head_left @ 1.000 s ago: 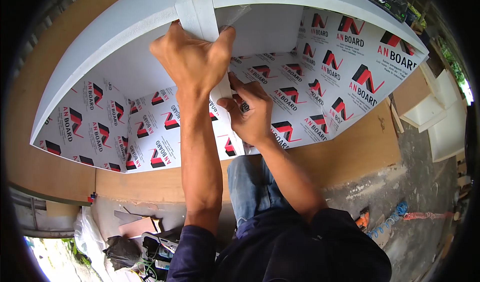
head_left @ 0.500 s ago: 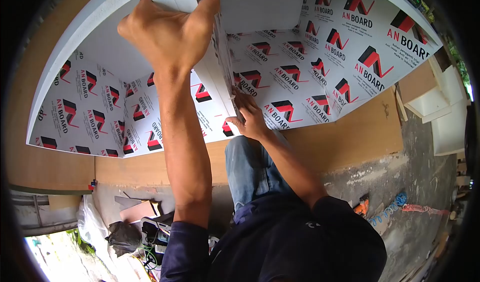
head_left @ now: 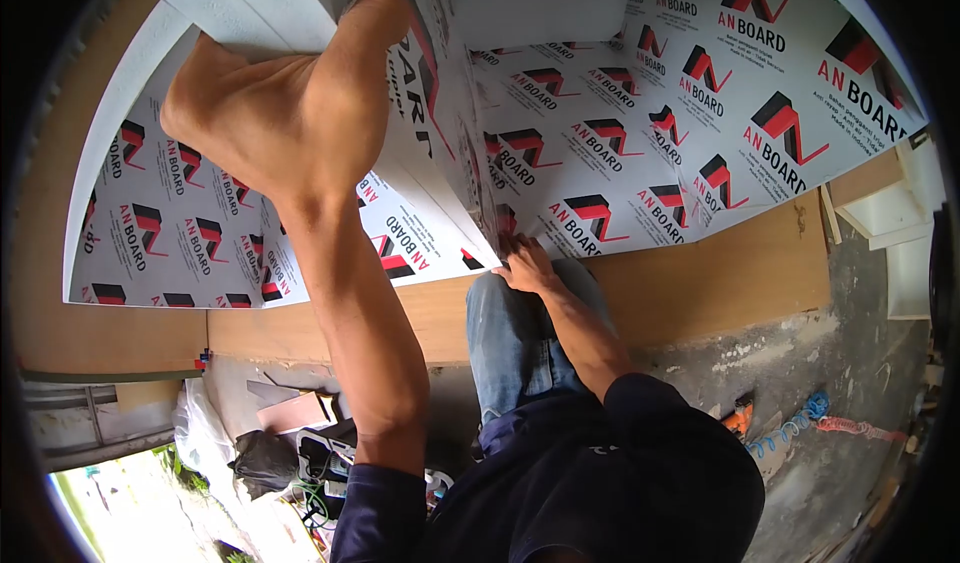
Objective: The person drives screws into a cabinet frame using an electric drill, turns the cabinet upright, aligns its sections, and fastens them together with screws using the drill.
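A white divider panel, printed with logos on its right face, stands inside a curved white cabinet shell. Near its top, my left hand is wrapped over the panel's edge, thumb on the right face and fingers hidden on the left side. My right hand grips the panel's bottom near corner, just above my jeans-covered knee; some of its fingertips are hidden. Black-and-red "AN BOARD" lettering covers the lining board on both sides of the divider.
The cabinet rests on a brown wooden board. An orange tool and a coiled blue hose lie on the concrete floor at right. White box parts stand beyond. A black bag and tools lie at lower left.
My left hand looks larger and sits farther left and lower, with the divider's top leaning left and closer. My right hand has slid down to the panel's near corner. The view has shifted slightly.
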The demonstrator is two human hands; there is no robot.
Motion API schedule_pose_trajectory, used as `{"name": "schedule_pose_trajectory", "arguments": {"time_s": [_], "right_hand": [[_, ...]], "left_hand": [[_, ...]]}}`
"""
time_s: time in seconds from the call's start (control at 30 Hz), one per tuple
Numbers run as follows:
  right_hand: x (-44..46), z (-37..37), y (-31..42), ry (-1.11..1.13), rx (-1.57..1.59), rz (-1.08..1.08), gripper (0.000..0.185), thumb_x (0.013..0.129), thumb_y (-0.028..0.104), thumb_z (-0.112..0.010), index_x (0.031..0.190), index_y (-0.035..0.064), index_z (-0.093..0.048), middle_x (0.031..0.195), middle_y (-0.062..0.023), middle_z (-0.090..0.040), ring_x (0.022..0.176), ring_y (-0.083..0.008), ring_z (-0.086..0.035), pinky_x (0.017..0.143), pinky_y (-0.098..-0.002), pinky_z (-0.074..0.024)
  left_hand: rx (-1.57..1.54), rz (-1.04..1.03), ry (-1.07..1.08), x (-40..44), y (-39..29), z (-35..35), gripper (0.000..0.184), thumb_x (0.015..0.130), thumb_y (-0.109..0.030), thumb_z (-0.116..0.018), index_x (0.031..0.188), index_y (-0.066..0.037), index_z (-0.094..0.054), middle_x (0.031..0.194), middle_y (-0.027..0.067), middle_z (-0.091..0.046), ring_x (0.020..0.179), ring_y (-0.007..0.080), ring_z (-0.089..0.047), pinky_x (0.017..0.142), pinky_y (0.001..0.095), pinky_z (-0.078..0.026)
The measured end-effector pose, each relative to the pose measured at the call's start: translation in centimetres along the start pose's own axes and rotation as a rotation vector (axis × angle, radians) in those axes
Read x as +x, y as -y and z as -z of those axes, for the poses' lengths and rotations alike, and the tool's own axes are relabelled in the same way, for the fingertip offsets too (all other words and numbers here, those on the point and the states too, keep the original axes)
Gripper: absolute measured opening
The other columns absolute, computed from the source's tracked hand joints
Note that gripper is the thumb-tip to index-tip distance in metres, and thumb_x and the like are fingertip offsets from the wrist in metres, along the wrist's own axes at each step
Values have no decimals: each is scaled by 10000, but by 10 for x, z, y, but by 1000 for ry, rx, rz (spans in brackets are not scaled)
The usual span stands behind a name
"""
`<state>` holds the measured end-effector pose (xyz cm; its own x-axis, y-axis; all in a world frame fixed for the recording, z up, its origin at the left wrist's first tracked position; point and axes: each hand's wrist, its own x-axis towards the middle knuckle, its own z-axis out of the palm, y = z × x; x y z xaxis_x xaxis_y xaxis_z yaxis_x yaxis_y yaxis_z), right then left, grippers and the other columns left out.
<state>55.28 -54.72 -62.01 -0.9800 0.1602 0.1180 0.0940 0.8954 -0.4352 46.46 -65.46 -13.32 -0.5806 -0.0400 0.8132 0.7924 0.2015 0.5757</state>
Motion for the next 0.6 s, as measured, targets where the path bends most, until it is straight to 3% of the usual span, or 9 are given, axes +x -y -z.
{"name": "schedule_pose_trajectory", "arguments": {"time_s": [0.13,0.2,0.27,0.37,0.4,0.43,0.47,0.5,0.6], "right_hand": [[1,11,7,137,-98,-47,550,858,396,-714,1217,-9,-612,1258,-219,-611,1181,-369,-547,996,-486,-438],[4,22,10,153,45,-66,494,871,413,-705,1099,-23,-666,1171,-223,-653,1112,-391,-595,945,-467,-483],[5,43,17,348,69,-183,551,874,435,-708,1126,-52,-656,1114,-242,-675,1055,-411,-636,916,-466,-508],[-5,124,19,369,262,-72,614,898,452,-694,1234,-57,-626,1113,-274,-683,1038,-399,-668,912,-450,-524],[-20,198,26,165,368,57,459,904,382,-707,1138,-10,-658,1015,-248,-698,975,-416,-670,849,-464,-516],[-36,243,34,26,440,61,494,897,367,-732,1216,-1,-651,1010,-208,-715,946,-364,-692,818,-425,-531],[-55,344,52,-49,509,155,538,864,330,-781,1260,-5,-639,989,-179,-722,908,-304,-703,791,-376,-540],[-56,353,58,-69,501,191,508,851,280,-801,1238,-14,-650,976,-162,-721,880,-260,-702,772,-350,-540],[-89,472,84,-694,534,479,301,865,176,-729,1057,-52,-689,851,-156,-708,757,-194,-656,685,-312,-486]], "left_hand": [[15,-113,24,2,0,0,210,545,-82,-780,711,36,-733,668,72,-703,501,129,-588,558,263,-481],[-149,-203,-44,1,4,-5,239,556,-93,-777,749,44,-740,679,87,-712,506,141,-596,564,269,-489],[-149,-238,-26,-2,13,-1,265,566,-102,-777,777,54,-740,691,95,-719,521,150,-608,570,272,-495],[-53,-147,14,0,1,2,278,567,-114,-761,772,69,-720,656,98,-709,527,156,-623,581,285,-507],[-95,-171,-16,2,0,1,278,567,-114,-761,772,69,-720,656,98,-709,527,156,-623,581,285,-507],[-66,-204,-5,1,6,4,285,566,-117,-753,779,70,-717,655,103,-709,524,160,-625,581,286,-510],[-73,-240,-9,2,4,-1,293,565,-120,-745,785,71,-713,654,107,-709,521,163,-627,581,288,-513],[24,-187,39,0,4,5,323,562,-127,-738,813,75,-715,667,113,-712,528,167,-633,583,290,-518],[-61,-165,20,0,1,2,347,569,-139,-732,841,77,-717,658,121,-706,530,176,-645,561,291,-519]]}}
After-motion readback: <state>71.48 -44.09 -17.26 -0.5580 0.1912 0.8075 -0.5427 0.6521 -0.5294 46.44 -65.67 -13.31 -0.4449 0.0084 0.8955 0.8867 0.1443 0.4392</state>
